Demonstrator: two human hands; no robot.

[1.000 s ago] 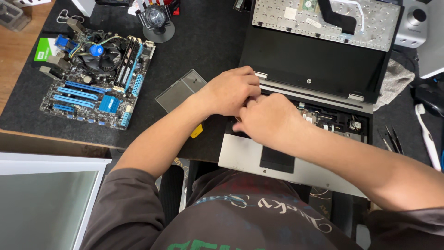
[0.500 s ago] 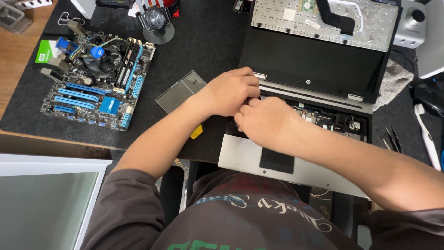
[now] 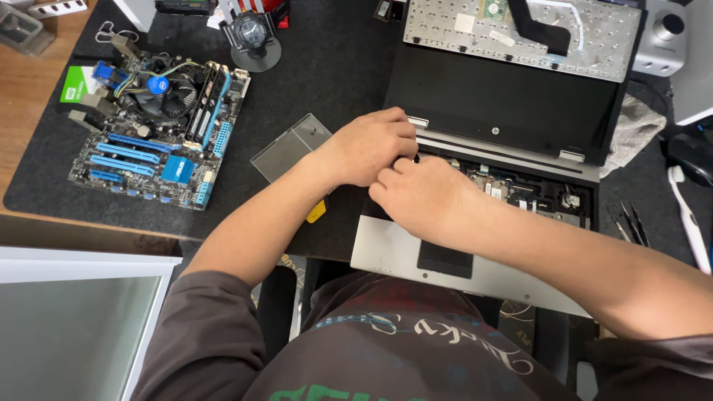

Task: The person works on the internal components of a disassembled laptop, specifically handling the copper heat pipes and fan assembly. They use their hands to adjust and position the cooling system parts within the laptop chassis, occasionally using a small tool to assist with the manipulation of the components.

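While both curl (grip unclear), left hand [image 3: 369,148], right hand [image 3: 423,197] atop laptop [image 3: 520,167].

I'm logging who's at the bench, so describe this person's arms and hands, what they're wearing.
Both hands, left hand and right hand, are bare: no gloves, rings or watch visible. Forearms are uncovered. Dark grey-brown sleeves end around the elbows, part of a shirt with pale script lettering and green print.

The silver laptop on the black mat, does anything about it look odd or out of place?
Yes. The silver laptop has no keyboard in its deck, so circuitry shows. The grey detached keyboard lies face down against the screen. The left hand and right hand meet at the open bay.
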